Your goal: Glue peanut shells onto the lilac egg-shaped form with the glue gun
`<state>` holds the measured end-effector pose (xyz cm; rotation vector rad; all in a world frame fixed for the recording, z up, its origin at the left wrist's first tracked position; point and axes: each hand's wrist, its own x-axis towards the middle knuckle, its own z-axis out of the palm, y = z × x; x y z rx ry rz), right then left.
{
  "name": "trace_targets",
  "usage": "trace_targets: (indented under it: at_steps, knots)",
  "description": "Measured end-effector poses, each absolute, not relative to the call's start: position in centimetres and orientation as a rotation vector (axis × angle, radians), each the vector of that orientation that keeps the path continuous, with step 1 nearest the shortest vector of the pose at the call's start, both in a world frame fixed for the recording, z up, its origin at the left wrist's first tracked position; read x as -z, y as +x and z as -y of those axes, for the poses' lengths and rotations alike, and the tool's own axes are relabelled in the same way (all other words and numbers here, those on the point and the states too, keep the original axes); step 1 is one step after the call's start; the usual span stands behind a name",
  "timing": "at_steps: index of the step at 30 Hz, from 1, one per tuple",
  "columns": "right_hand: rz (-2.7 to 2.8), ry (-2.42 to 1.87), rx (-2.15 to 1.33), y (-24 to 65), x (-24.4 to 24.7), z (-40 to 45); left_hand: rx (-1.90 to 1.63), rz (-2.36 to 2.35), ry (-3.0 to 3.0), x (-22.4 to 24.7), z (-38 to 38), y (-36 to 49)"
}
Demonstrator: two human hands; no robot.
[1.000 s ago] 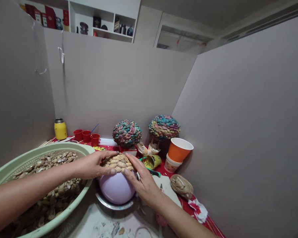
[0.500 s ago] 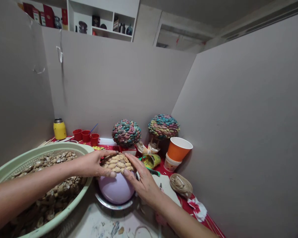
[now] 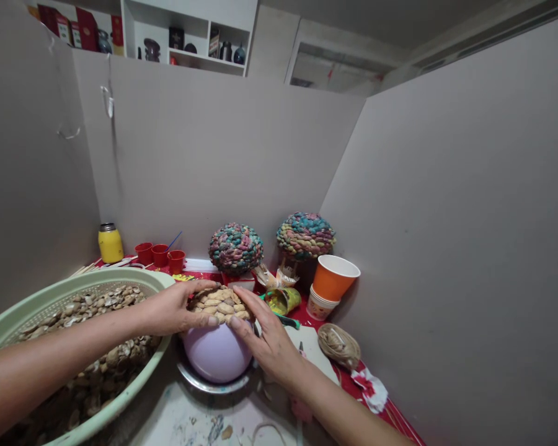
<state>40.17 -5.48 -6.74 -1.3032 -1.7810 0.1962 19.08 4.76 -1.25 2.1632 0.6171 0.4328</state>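
Observation:
A lilac balloon (image 3: pixel 217 353) rests in a round metal bowl (image 3: pixel 199 383), its top covered by a cap of tan peanut shells (image 3: pixel 221 305). My left hand (image 3: pixel 183 308) cups this cap from the left, thumb along the front and fingers over the back. From the right my right hand (image 3: pixel 260 334) presses on the same shells, fingers at the far side and thumb at the front edge. Both hands grip the shell layer between them. On the left, under my left forearm, a pale green basket (image 3: pixel 158 280) is heaped with loose peanut shells (image 3: pixel 116 356).
Two balls of painted shells (image 3: pixel 236 249) stand at the back. Red cups (image 3: pixel 160 254) and a yellow jar (image 3: pixel 110 243) are at the back left. To the right are an orange paper cup (image 3: pixel 332 280), a twine coil (image 3: pixel 338 345) and a stained tissue (image 3: pixel 372 391). Grey panels (image 3: pixel 214 142) enclose the table.
The view has shifted very slightly. Both hands stay in the same place on the shell cap, and the balloon has not visibly moved.

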Motion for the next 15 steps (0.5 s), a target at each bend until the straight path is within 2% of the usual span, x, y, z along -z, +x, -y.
trace_targets:
  at_steps: [9, 15]
  knots:
    - [1.796, -1.262, -0.168, 40.94, 6.67, 5.54, -0.355, -0.641, 2.192, 0.40, -4.28, 19.01]
    - [1.804, -1.062, -0.028, 41.25, 6.69, 5.54, -0.368, -0.575, 2.155, 0.81, -4.61, 18.91]
